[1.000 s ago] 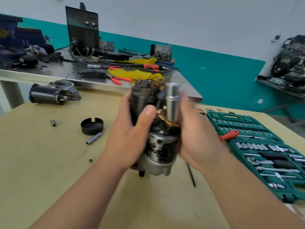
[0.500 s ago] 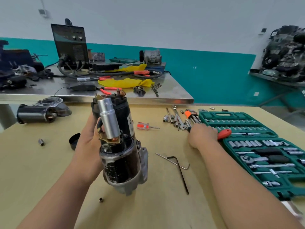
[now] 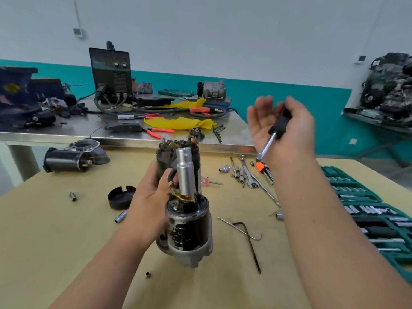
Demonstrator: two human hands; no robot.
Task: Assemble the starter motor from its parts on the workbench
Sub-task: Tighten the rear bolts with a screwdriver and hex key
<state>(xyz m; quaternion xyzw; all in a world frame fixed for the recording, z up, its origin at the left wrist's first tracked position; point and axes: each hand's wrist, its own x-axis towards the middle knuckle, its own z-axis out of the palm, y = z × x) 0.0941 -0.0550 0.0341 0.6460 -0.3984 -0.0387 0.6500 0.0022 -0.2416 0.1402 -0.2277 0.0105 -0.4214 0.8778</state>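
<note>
Head view: my left grip (image 3: 147, 204) holds the upright starter motor (image 3: 189, 228). My right grip (image 3: 289, 134), clasping a driver (image 3: 279, 123), hovers at two o'clock from its socket (image 3: 186, 172).

Tan workbench (image 3: 55, 241) carries a second starter motor (image 3: 73, 158) far left, a black cap (image 3: 121, 197), a bent hex key (image 3: 250, 244) mid-bench, green socket case (image 3: 379, 219) on the right.
</note>
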